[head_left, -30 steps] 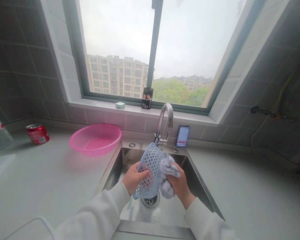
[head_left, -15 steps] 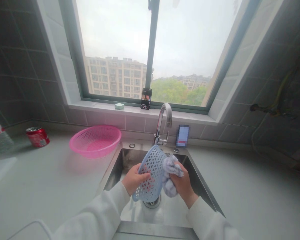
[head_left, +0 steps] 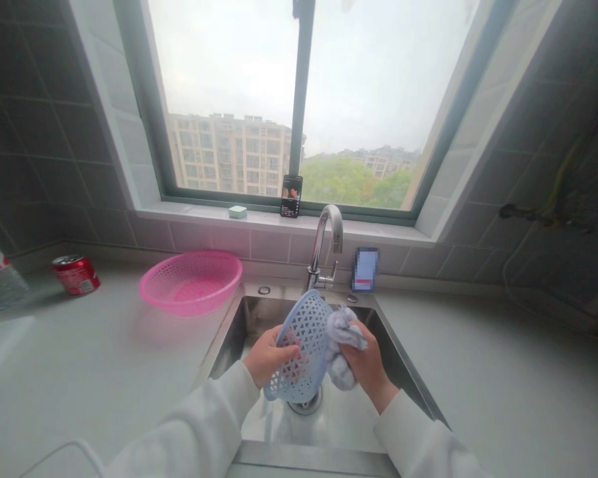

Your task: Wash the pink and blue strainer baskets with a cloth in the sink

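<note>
Blue basket, in left grip over sink, perhaps touches cloth in right grip.

Holds a blue perforated basket tilted over the sink in the left hand, a bunched cloth at its side in the right hand. Shows 1 phone on the windowsill, a pink basket leftward.

From here I see a red can near a clear bottle on the counter, a pink basket, and a phone propped up on the windowsill.
</note>
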{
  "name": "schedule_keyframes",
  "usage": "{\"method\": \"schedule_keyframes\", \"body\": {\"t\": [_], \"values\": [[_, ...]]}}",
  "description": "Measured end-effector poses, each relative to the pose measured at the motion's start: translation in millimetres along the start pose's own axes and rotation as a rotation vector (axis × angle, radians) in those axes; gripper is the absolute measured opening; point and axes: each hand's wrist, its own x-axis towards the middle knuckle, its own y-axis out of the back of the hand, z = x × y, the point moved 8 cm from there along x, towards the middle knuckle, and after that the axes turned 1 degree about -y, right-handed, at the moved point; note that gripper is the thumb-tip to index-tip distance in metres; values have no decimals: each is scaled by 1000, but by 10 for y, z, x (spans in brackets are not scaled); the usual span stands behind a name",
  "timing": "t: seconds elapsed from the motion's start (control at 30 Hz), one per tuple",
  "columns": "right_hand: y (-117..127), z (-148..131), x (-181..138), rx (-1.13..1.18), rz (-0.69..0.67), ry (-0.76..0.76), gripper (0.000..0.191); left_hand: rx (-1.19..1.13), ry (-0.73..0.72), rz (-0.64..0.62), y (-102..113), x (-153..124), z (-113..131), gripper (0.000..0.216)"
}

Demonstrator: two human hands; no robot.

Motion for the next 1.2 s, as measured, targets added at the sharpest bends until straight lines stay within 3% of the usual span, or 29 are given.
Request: {"method": "schedule_keyframes", "body": {"t": [0.07, 0.17, 0.3, 0.4, 0.57, 0.63, 0.83, 0.9, 1.07, 1.2], "values": [[180, 176, 95, -30, 116, -102, 11, -12, 16, -40, -24, -19, 25, 61], [245, 243, 104, -56, 166, -149, 16, -36, 17, -40, -45, -37, 30, 60], [-52, -96, -87, -22, 3, 71, 3, -100, -42, 85, 6, -38, 18, 57], [-191, -249, -151, -16, -112, 214, 7, -129, -49, 117, 23, -51, 28, 55], [143, 56, 103, -148, 98, 62, 7, -178, -26, 118, 14, -95, 123, 53], [165, 57, 97, -172, 119, 52, 7, -210, -36, 148, 23, -107, 157, 52], [-389, -309, -240, -88, -297, 268, 7, -229, -100, 291, 168, -135, 219, 49], [-360, -212, -172, -123, -271, 236, 9, -229, -96, 313, 216, -144, 245, 49], [-44, 98, 55, -241, -49, 103, 16, -287, -117, 357, 316, -160, 336, 45], [-292, -184, -185, -209, -251, 247, 14, -336, -155, 381, 386, -156, 352, 41]]}}
